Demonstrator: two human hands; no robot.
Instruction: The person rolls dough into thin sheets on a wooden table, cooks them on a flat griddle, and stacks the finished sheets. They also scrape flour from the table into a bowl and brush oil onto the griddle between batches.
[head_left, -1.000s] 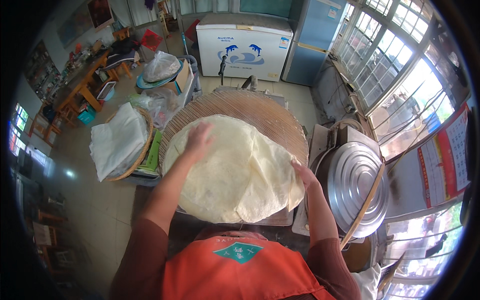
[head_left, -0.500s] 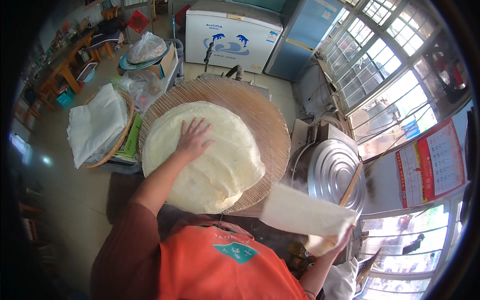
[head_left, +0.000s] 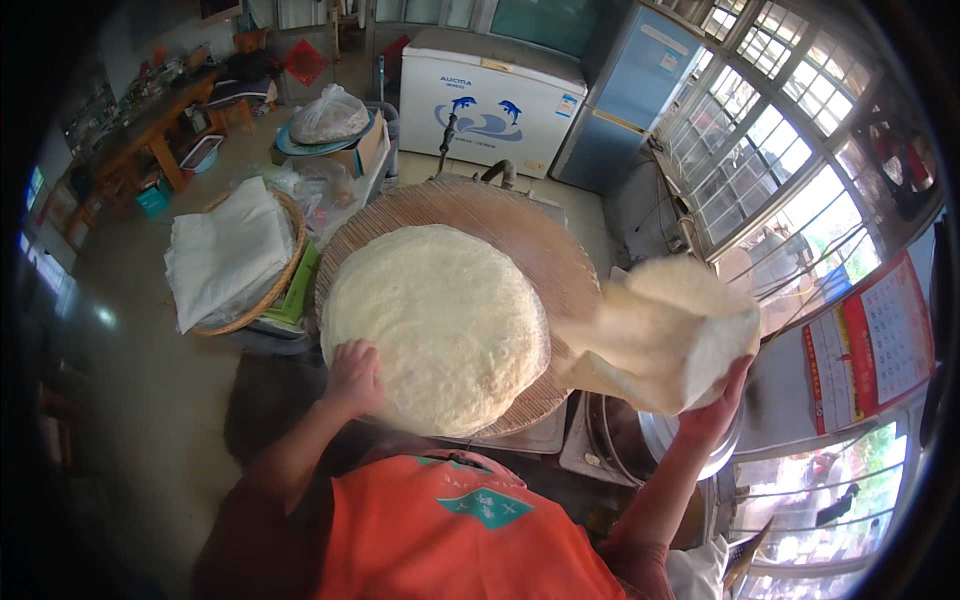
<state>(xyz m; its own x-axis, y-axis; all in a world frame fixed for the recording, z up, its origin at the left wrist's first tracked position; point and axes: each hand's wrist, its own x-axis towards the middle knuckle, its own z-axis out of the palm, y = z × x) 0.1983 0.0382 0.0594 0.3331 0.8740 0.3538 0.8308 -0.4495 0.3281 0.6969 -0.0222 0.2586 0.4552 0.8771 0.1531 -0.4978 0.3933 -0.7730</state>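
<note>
A large, round, pale flatbread point(head_left: 440, 320), seemingly the top of a thin stack, lies on a round slatted wooden board point(head_left: 555, 235) in front of me. At its near left edge is my left hand point(head_left: 355, 380), fingers curled closed against the rim; the fingertips are partly hidden. Out to the right my right hand point(head_left: 718, 410) grips a thin, floppy cream sheet point(head_left: 650, 335). This sheet is raised, folded and blurred by motion; whether it is flatbread or cloth I cannot tell. Beneath it shows part of a round metal lid point(head_left: 660, 430).
On the left stands a wicker basket point(head_left: 298, 225) with a white cloth point(head_left: 225, 255) in it, beside a green box point(head_left: 295, 290). A bagged bundle point(head_left: 330, 115) sits on a carton behind. Farther back are a chest freezer point(head_left: 490, 105) and a blue fridge point(head_left: 630, 95). Barred windows point(head_left: 790, 190) line the right.
My left hand has drawn back from the flatbread's middle to its near left edge. My right hand has risen, and the cream sheet has swung up and opened out. The flatbread's surface looks smoother.
</note>
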